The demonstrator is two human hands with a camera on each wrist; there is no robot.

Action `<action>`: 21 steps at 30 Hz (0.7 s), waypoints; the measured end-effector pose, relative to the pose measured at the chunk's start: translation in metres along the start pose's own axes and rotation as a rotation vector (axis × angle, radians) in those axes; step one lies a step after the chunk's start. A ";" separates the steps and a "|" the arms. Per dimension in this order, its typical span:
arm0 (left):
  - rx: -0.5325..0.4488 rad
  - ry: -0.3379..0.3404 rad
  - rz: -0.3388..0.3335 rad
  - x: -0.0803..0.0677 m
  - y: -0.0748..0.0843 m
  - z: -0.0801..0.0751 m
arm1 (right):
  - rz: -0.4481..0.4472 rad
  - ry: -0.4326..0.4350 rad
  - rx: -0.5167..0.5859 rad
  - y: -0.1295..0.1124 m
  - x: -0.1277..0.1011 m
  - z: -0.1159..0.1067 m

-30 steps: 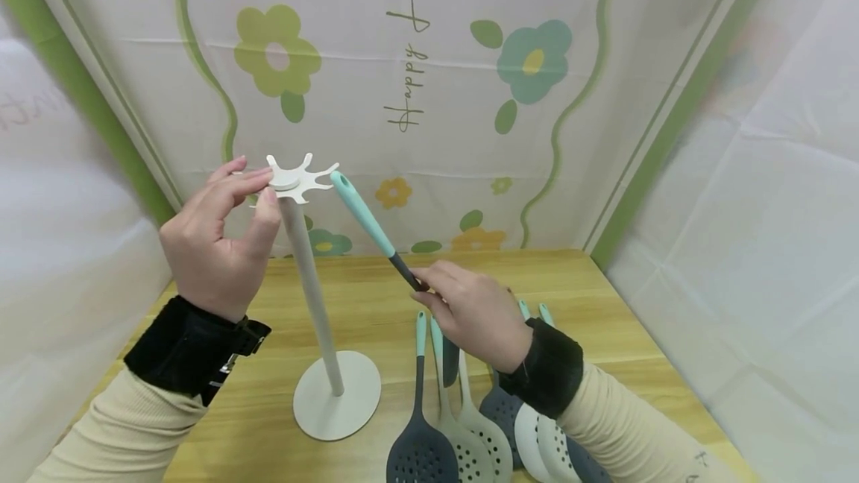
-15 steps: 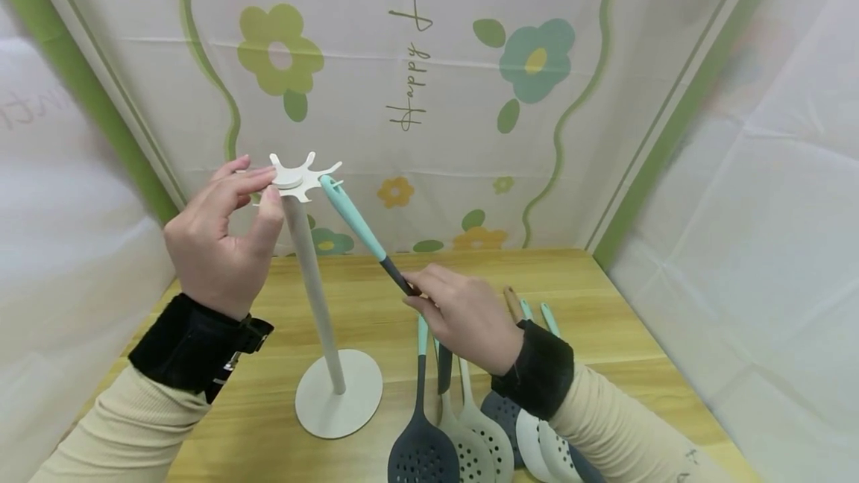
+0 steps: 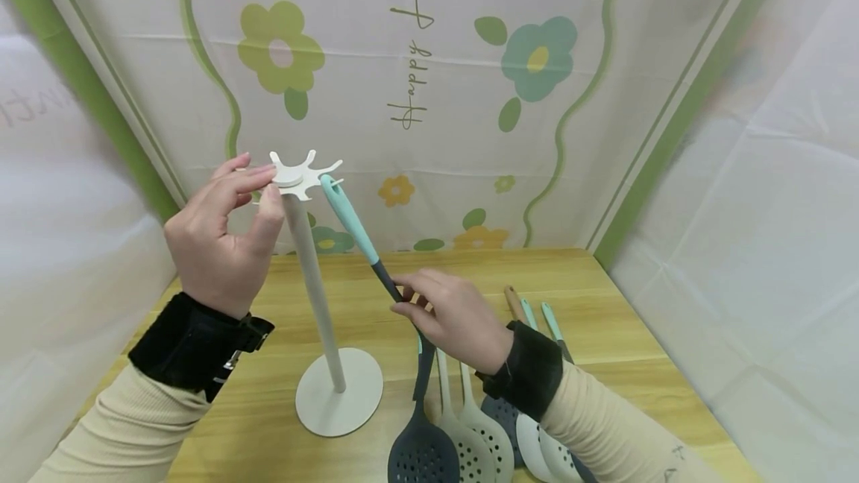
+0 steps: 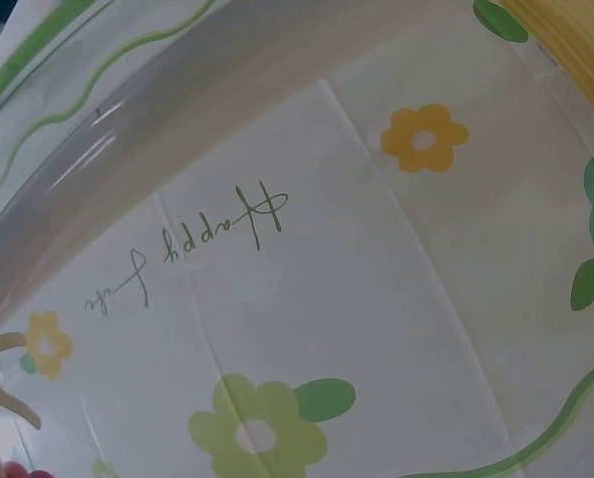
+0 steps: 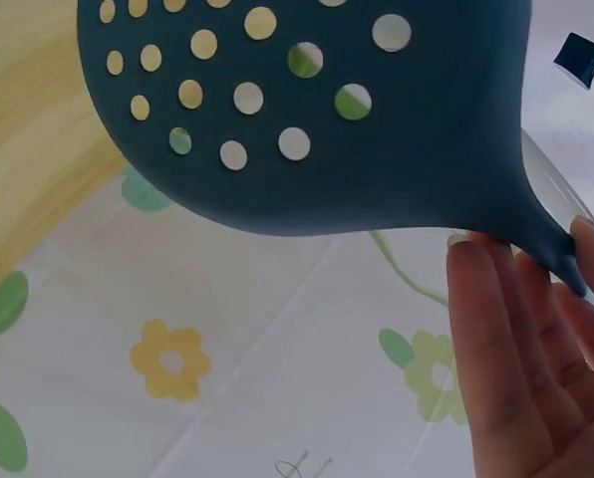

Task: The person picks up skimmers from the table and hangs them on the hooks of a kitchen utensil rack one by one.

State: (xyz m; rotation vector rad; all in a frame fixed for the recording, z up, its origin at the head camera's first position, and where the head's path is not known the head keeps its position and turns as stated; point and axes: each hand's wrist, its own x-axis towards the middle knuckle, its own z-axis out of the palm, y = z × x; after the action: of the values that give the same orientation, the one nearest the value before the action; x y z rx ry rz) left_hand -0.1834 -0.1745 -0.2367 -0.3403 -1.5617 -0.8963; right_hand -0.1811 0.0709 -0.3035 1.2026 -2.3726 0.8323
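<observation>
Left hand (image 3: 218, 244) pinches the rack's hook crown (image 3: 300, 174); right hand (image 3: 456, 319) grips the slotted spatula (image 3: 356, 233) at its dark shaft, long axis slanting up-left, handle eyelet touching a hook beside the left fingers.

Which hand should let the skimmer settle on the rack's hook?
Probably right: the right hand pinches the skimmer, handle hole at a hook. The left hand holds the rack top.
</observation>
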 end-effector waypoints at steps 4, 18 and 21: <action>-0.009 -0.010 -0.008 -0.001 -0.001 -0.002 | 0.058 -0.044 0.067 -0.001 0.002 0.004; 0.060 -0.070 0.114 0.008 -0.006 -0.008 | 0.167 -0.140 0.129 -0.004 0.011 0.029; 0.079 -0.067 0.125 0.010 -0.005 -0.007 | 0.190 -0.157 0.110 -0.004 0.011 0.033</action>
State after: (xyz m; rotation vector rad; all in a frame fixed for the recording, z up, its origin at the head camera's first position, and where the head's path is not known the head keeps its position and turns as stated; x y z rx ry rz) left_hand -0.1840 -0.1856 -0.2296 -0.4108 -1.6144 -0.7310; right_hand -0.1858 0.0411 -0.3209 1.1346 -2.6308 0.9722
